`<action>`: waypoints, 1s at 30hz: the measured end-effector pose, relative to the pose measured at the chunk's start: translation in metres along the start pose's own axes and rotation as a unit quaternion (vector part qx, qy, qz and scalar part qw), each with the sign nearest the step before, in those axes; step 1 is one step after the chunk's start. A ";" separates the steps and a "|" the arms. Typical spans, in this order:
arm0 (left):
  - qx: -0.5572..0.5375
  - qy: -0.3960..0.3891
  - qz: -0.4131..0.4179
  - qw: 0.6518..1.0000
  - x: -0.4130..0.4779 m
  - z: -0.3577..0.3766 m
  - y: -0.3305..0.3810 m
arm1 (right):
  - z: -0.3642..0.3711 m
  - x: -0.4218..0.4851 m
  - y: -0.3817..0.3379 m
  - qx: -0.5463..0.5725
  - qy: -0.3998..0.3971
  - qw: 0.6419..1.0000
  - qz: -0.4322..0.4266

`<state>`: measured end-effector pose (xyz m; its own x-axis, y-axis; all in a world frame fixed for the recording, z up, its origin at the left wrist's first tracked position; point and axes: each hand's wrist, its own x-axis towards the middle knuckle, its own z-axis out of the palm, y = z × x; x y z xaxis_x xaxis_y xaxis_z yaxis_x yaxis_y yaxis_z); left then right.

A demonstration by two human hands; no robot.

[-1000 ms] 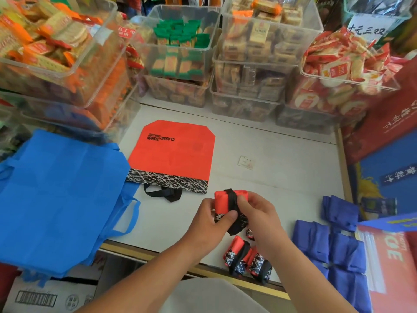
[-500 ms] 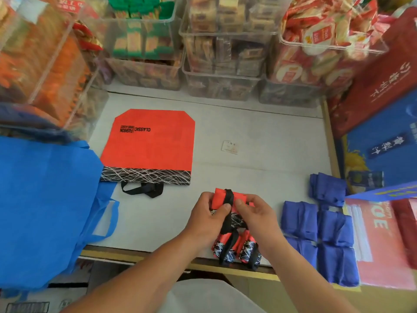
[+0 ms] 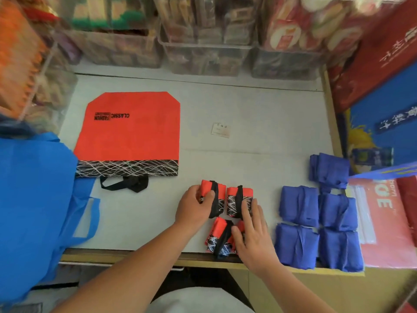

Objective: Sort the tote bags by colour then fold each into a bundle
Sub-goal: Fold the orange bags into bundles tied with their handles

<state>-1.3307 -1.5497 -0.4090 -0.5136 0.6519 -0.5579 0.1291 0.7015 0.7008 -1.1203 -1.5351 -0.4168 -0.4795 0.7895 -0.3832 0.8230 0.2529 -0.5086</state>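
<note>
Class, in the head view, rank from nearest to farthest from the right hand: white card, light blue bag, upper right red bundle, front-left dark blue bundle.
1. Upper right red bundle, under the right hand's fingers.
2. Front-left dark blue bundle, just to its right.
3. White card, mid-table, farther back.
4. Light blue bag, far left.

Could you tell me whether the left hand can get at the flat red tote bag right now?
Probably yes: bare table lies between the left hand and the flat red tote bag, though it must first release the red bundle it grips.
</note>
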 end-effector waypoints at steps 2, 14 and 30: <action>0.001 -0.015 0.002 1.000 -0.006 0.001 -0.007 | 0.003 0.002 0.002 -0.005 0.002 1.000 -0.013; 0.041 -0.024 -0.036 0.998 -0.018 -0.033 -0.009 | -0.050 0.029 -0.049 -0.026 0.078 0.994 -0.065; 0.227 0.124 0.133 0.957 0.077 -0.270 -0.080 | 0.028 0.147 -0.231 -0.010 0.014 0.991 -0.134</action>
<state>-1.6095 -1.6334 -0.3876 -0.5905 0.7752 -0.2243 0.6088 0.6104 0.5067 -1.3893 -1.4935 -0.3776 -0.6734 0.7073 -0.2150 0.6732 0.4666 -0.5736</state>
